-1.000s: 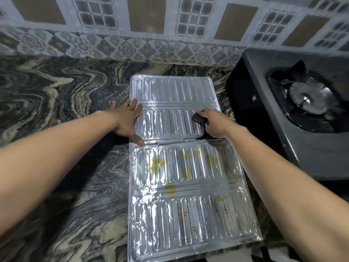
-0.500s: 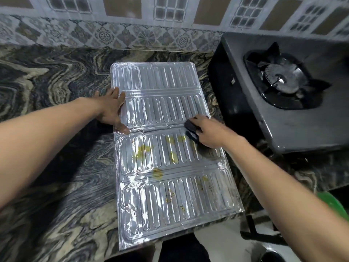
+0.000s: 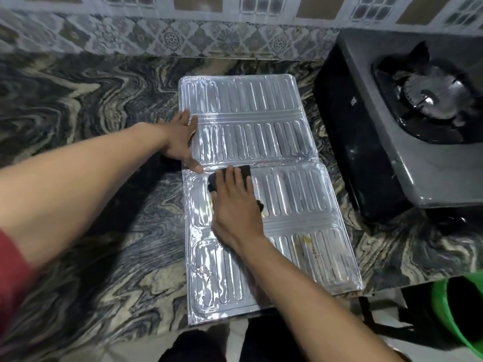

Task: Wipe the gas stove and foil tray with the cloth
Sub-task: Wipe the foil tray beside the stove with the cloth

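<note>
Silver foil, ribbed and folded into four panels, makes up the foil tray (image 3: 264, 142), which I see lying flat on the marbled worktop (image 3: 91, 210), its near edge overhanging the worktop's front edge. Yellow-brown spots mark the nearest panel on its right side.

On the second panel from me, at its left part, the right hand (image 3: 235, 207) lies palm down on the dark cloth (image 3: 217, 180). The fingers (image 3: 230, 178) are stretched forward and close together, pressing the cloth flat onto the foil rather than gripping it. The cloth shows ahead of and to the left of the fingertips, and a small dark corner appears at the right side of the hand. The rest is under the palm, so I cannot tell its full shape. The right forearm runs in from the lower right, across the nearest panel.

Beyond, the left hand (image 3: 180, 142) rests at the tray's left edge, beside the third panel. It is open, fingers spread, the thumb pointing towards the fold line, the fingertips on the foil. It holds nothing. A red sleeve shows at the left border.

Further right, the gas stove (image 3: 407, 158) stands on the worktop just beside the tray. Its right part is cut off by the picture edge. A green tub (image 3: 444, 317) is partly visible below, at lower right. Patterned wall tiles (image 3: 170, 37) close the far side.
</note>
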`<move>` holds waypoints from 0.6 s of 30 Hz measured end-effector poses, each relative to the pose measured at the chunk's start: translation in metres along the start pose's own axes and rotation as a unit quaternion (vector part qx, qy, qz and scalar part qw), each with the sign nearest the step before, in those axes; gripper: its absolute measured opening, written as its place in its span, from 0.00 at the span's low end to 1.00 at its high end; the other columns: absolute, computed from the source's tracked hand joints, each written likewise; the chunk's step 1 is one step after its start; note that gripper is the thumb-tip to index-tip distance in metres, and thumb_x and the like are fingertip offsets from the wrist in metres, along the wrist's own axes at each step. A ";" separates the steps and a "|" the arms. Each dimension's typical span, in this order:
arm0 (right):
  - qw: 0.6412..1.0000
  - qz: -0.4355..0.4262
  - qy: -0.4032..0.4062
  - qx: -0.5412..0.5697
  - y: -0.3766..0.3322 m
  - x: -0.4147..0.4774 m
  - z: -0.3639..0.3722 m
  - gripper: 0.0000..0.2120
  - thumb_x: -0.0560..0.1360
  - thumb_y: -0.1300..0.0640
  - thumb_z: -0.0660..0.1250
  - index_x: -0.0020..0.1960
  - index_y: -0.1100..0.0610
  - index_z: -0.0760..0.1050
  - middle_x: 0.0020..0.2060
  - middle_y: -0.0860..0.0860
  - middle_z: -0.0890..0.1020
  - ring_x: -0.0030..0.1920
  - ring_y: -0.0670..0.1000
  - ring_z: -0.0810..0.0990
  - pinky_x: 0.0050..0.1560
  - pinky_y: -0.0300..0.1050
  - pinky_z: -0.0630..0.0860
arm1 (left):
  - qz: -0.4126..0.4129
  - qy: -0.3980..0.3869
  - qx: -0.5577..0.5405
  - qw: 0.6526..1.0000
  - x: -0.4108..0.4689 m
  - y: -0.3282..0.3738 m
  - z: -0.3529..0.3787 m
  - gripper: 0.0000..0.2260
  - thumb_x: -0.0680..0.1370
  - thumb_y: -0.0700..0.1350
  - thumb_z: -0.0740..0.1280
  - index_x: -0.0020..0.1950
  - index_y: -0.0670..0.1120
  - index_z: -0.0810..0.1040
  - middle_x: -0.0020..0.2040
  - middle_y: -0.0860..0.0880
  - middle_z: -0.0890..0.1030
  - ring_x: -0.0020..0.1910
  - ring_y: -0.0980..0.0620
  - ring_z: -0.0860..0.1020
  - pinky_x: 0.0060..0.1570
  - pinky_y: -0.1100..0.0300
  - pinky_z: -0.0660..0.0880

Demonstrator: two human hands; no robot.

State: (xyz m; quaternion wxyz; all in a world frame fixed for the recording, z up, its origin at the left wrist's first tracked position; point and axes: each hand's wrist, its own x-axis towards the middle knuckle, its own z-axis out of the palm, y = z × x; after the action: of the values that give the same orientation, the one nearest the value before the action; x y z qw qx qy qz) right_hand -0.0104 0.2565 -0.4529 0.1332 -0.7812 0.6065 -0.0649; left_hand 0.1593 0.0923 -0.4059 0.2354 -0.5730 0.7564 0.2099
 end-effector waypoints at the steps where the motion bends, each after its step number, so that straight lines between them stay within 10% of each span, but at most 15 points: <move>1: 0.999 -0.031 -0.010 0.005 -0.014 -0.002 0.003 0.26 0.84 0.54 0.48 0.79 0.61 0.53 0.78 0.60 0.57 0.79 0.58 0.50 0.78 0.59 0.46 | 0.000 -0.001 0.002 1.000 0.001 -0.001 0.000 0.66 0.61 0.69 0.75 0.79 0.44 0.33 0.80 0.44 0.33 0.79 0.46 0.34 0.76 0.38 0.47; 9: 0.983 -0.175 -0.064 0.005 -0.006 -0.020 -0.001 0.27 0.84 0.54 0.51 0.80 0.57 0.49 0.80 0.55 0.53 0.80 0.54 0.47 0.79 0.54 0.42 | -0.002 0.001 0.008 1.000 0.002 -0.003 0.004 0.66 0.61 0.70 0.74 0.79 0.44 0.33 0.80 0.44 0.33 0.79 0.46 0.34 0.76 0.38 0.45; 18: 0.998 0.057 -0.019 -0.005 0.125 -0.039 -0.046 0.32 0.81 0.63 0.55 0.80 0.58 0.44 0.80 0.58 0.46 0.79 0.57 0.41 0.78 0.57 0.43 | -0.026 0.013 -0.008 1.000 -0.006 0.003 0.005 0.63 0.63 0.69 0.74 0.80 0.48 0.34 0.80 0.45 0.34 0.79 0.45 0.36 0.76 0.40 0.44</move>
State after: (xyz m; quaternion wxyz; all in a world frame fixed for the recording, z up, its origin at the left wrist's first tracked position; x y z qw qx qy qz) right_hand -0.1491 0.2590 -0.4422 0.1443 -0.7469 0.6479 -0.0392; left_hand 0.1579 0.1004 -0.4062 0.2270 -0.5969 0.7425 0.2023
